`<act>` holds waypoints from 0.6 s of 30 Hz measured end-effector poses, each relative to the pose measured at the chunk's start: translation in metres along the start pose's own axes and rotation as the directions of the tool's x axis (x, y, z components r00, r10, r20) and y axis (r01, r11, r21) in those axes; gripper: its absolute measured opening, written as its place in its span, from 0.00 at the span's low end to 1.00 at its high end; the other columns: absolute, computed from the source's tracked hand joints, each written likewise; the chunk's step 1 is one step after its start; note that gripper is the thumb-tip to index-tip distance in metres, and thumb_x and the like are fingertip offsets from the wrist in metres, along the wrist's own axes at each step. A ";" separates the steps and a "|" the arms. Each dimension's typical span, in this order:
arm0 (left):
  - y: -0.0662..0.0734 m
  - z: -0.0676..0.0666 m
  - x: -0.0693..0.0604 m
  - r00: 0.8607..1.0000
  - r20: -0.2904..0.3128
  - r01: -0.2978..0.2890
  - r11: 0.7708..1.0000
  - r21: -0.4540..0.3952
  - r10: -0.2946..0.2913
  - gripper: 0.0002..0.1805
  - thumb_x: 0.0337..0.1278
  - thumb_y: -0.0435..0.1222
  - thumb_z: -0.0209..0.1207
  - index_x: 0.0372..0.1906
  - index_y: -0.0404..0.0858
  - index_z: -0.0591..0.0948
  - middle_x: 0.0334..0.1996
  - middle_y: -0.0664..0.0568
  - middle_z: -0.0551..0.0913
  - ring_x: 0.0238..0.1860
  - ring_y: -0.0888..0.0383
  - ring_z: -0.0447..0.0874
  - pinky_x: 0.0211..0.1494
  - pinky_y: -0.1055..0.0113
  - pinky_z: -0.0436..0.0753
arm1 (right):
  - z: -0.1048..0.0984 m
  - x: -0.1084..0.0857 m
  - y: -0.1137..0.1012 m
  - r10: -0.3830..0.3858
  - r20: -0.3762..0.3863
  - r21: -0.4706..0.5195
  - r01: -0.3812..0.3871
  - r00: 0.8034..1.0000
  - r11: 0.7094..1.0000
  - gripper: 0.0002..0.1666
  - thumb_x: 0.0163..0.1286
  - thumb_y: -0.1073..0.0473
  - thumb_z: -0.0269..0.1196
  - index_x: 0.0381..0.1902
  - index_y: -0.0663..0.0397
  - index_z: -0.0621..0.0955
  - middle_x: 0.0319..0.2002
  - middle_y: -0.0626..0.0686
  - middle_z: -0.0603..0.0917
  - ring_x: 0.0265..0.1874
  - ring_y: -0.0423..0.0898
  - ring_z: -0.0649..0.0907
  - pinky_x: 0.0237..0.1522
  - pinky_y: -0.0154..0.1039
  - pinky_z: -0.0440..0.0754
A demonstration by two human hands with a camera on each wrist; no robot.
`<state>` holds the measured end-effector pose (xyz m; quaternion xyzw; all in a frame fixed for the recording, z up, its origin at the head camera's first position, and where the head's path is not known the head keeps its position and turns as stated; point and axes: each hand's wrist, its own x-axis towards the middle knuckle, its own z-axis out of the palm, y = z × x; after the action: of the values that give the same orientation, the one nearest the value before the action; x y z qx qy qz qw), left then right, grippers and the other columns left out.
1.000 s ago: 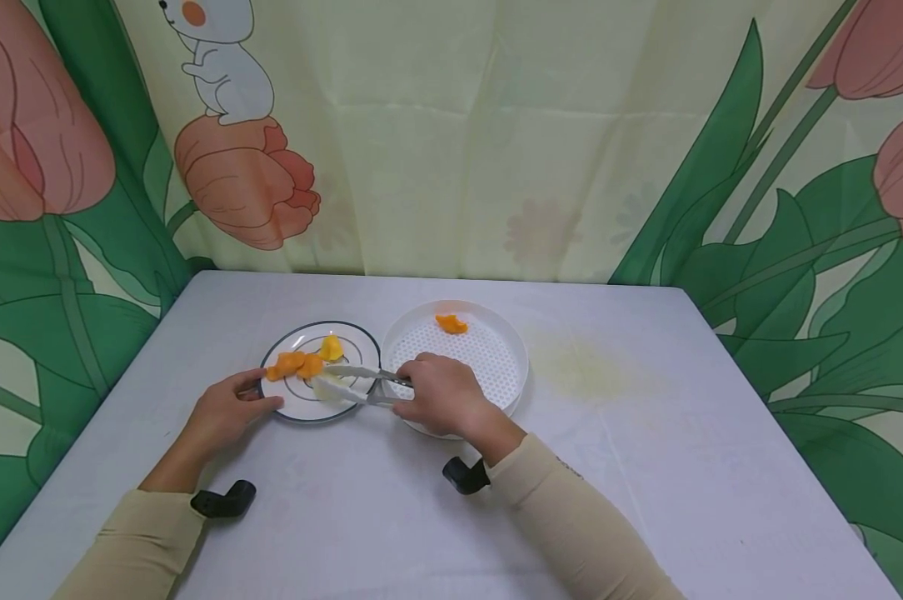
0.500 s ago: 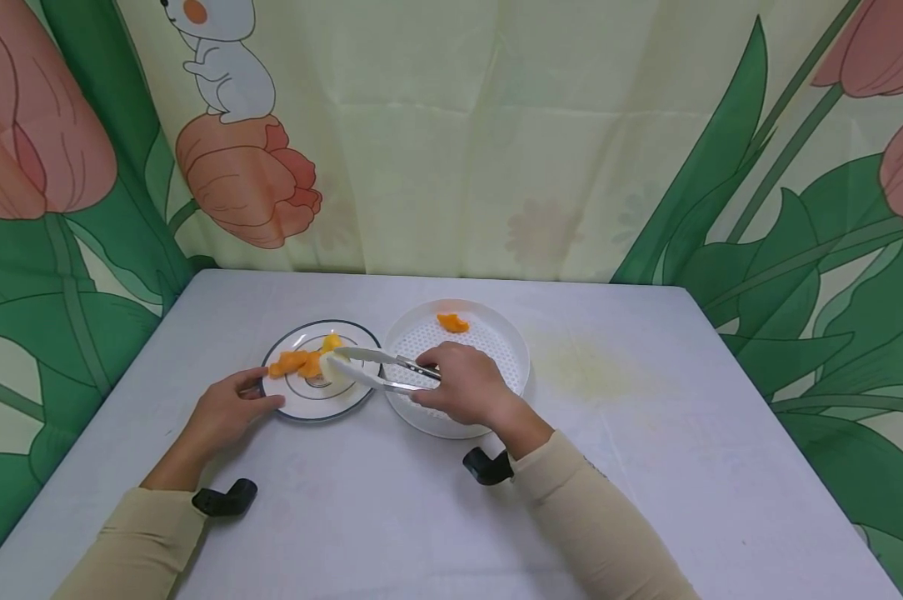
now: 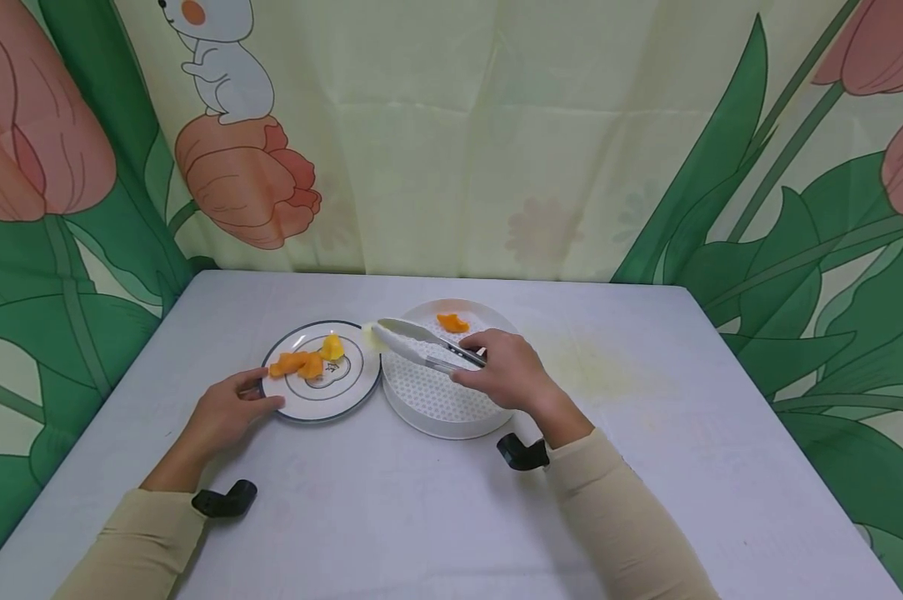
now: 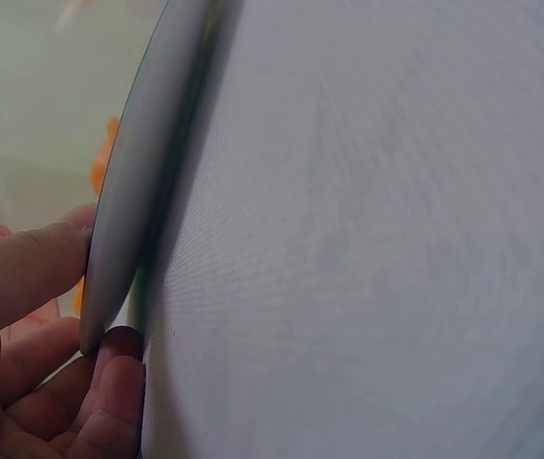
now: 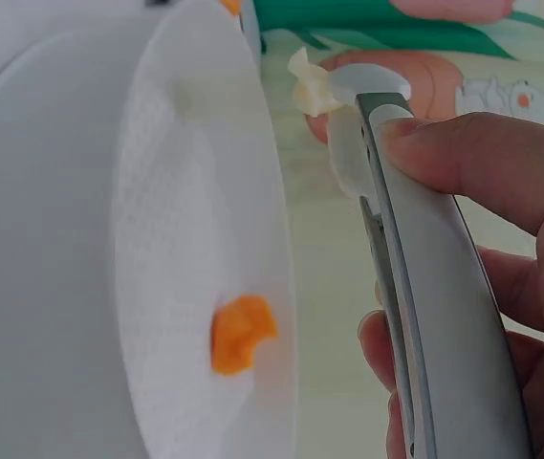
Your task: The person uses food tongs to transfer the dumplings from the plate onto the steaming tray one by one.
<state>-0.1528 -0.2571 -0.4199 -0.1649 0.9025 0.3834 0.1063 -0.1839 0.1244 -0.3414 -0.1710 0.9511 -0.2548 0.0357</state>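
My left hand (image 3: 226, 408) pinches the near left rim of a white, dark-edged plate (image 3: 350, 392). In the left wrist view, the thumb (image 4: 37, 268) and curled fingers (image 4: 114, 392) lie on either side of that rim. Several orange pieces (image 3: 290, 363) and a yellow piece (image 3: 332, 347) lie on the plate; their exact kind is unclear. My right hand (image 3: 507, 371) grips metal tongs (image 3: 436, 343) with pale tips. A pale yellow, crinkled piece (image 5: 312, 86) is held at those tips, raised above where the plate meets a round white perforated tray (image 3: 436, 412).
One orange piece (image 5: 243, 333) lies in the tray toward its far side. Plate and tray stand side by side on a white-covered table (image 3: 361, 517), which has a faint yellowish stain (image 3: 594, 367) at right. A patterned curtain (image 3: 436, 167) hangs behind.
My right hand has moved right and away from me, lifting the pale piece off the plate with the tongs toward the tray. The left hand stays at the plate's rim.
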 end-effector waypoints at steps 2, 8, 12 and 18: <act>0.000 0.000 0.000 1.000 0.001 0.003 1.000 -0.001 -0.003 0.44 0.64 0.48 0.65 0.76 0.32 0.60 0.68 0.26 0.64 0.66 0.30 0.62 0.65 0.39 0.71 | -0.002 0.000 0.007 0.006 -0.015 0.001 -0.006 1.000 1.000 0.29 0.62 0.48 0.70 0.58 0.54 0.83 0.50 0.53 0.85 0.40 0.48 0.80 0.39 0.41 0.77; 0.000 0.000 0.000 1.000 0.003 0.007 1.000 -0.006 -0.007 0.44 0.64 0.47 0.65 0.76 0.31 0.60 0.69 0.26 0.63 0.67 0.30 0.62 0.65 0.40 0.71 | -0.007 -0.001 0.027 0.040 -0.042 0.007 -0.040 0.998 0.999 0.29 0.62 0.49 0.69 0.58 0.56 0.83 0.50 0.55 0.85 0.42 0.51 0.81 0.42 0.44 0.79; -0.001 0.001 0.001 1.000 0.000 0.008 1.000 -0.008 -0.008 0.44 0.64 0.47 0.65 0.76 0.32 0.60 0.70 0.26 0.63 0.67 0.30 0.62 0.65 0.40 0.71 | -0.007 0.000 0.038 0.063 -0.049 0.001 -0.063 0.997 0.998 0.28 0.62 0.49 0.68 0.58 0.57 0.83 0.50 0.56 0.85 0.42 0.52 0.81 0.42 0.46 0.80; -0.002 0.001 0.003 1.000 -0.003 0.007 1.000 -0.005 -0.007 0.44 0.63 0.47 0.65 0.76 0.32 0.59 0.70 0.26 0.63 0.67 0.30 0.63 0.65 0.39 0.71 | -0.005 0.003 0.045 0.090 -0.044 0.000 -0.090 0.995 0.996 0.28 0.63 0.49 0.68 0.57 0.59 0.83 0.51 0.57 0.85 0.42 0.52 0.81 0.42 0.47 0.79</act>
<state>-0.1547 -0.2583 -0.4233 -0.1687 0.9011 0.3851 0.1058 -0.2013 0.1624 -0.3590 -0.1222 0.9587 -0.2557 0.0259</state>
